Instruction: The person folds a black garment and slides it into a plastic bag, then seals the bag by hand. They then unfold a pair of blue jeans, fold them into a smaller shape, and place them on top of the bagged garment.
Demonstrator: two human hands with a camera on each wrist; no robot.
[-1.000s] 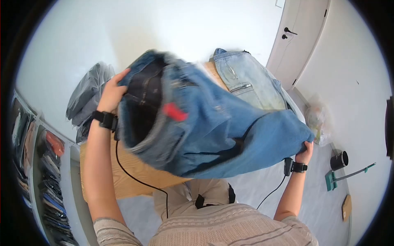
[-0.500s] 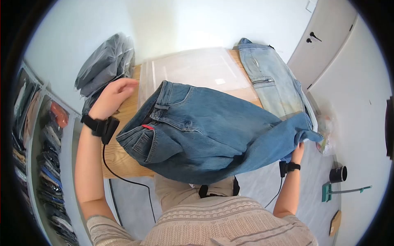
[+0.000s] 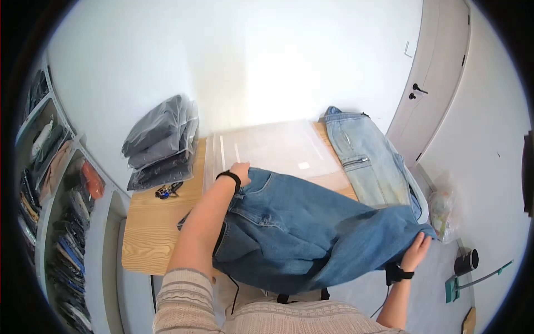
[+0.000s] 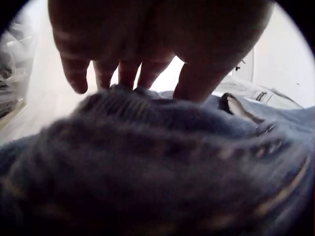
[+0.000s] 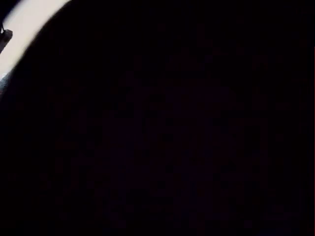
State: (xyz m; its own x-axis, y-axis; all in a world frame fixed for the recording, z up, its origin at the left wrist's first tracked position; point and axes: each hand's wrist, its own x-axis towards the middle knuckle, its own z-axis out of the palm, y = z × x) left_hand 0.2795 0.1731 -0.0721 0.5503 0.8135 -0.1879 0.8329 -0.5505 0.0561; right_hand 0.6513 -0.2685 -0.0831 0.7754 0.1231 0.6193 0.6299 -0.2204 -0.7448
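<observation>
A pair of blue jeans (image 3: 300, 222) lies across the table's front edge, waistband to the left and legs to the right. My left hand (image 3: 241, 173) is at the far side of the waistband. In the left wrist view its fingers (image 4: 129, 73) spread downward, tips right at the bunched denim (image 4: 147, 162). My right hand (image 3: 416, 253) holds the end of a leg at the right, fingers over the hem. The right wrist view is almost wholly dark.
A clear plastic sheet (image 3: 267, 147) covers the table's (image 3: 147, 234) back. Light-blue jeans (image 3: 367, 158) lie at the right, bagged dark garments (image 3: 161, 139) at the back left with small clips (image 3: 168, 190) before them. Clothes shelves (image 3: 72, 234) stand left; a black bin (image 3: 466, 260) is on the floor.
The jeans came down from being held up, and the left hand let go of the waistband. It has since moved right, over to its far side. The right hand stays at the leg end.
</observation>
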